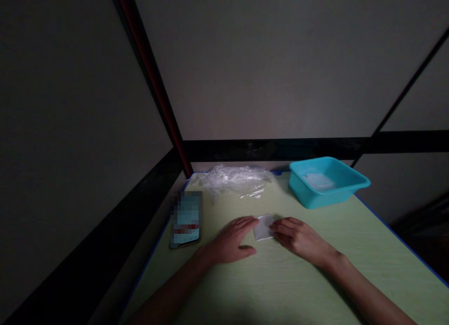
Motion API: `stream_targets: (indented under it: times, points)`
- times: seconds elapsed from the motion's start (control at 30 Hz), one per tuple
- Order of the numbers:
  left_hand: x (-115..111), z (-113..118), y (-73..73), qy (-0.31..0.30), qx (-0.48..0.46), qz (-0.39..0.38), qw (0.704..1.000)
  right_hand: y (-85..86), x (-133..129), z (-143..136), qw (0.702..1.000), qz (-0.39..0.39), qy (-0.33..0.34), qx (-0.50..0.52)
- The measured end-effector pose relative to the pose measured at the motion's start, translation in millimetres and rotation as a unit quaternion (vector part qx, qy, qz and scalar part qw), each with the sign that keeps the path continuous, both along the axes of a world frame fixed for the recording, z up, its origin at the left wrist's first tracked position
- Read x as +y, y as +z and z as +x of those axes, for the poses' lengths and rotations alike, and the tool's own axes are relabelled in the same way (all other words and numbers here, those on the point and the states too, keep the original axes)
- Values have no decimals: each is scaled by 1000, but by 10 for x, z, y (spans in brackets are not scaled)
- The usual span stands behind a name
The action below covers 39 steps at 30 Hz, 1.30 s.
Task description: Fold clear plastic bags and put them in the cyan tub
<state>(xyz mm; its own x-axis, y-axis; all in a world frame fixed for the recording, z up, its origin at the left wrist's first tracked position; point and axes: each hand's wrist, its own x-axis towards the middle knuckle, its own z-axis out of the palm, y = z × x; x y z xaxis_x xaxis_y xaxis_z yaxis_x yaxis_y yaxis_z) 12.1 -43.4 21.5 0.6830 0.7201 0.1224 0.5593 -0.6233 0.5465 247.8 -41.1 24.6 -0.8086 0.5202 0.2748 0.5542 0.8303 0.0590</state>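
Pale green tabletop (298,292) carries a white packet (264,228); left hand (231,243), its grip spread, meets the ten o'clock corner, perhaps steadying it; right hand (298,235) bunches fingers at three o'clock, whether pinching I cannot tell; blue basin (315,199) sits at two, probably for easy reach.

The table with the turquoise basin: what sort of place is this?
Perhaps a home or workroom corner: two walls meet by the table, which bears a turquoise basin and crumpled clear plastic.
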Motion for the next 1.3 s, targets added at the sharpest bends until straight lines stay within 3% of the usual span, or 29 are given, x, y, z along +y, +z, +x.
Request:
stream_targets:
  times: [0.2, 0.57, 0.77, 0.9, 1.0, 1.1, 1.3]
  points:
    - [14, -3, -30, 5, -2, 3, 1000, 38, -22, -11, 1000, 8, 10, -27]
    - [15, 23, -46, 11, -4, 21, 1000, -111, 29, -41, 999, 41, 14, 22]
    - [-7, 70, -34, 35, -26, 50, 998, -23, -24, -74, 998, -50, -28, 38]
    - [5, 121, -20, 59, -89, 39, 994, -17, -50, -81, 982, -135, -72, 112]
    - [38, 162, -39, 95, -174, -22, 980, -1, -68, -94, 950, -220, -90, 201]
    - [59, 199, -85, 137, -224, -68, 963, 7, -67, -120, 899, -305, -93, 299]
    - [55, 282, -148, 162, -295, -173, 926, -46, -67, -226, 748, -456, -74, 477]
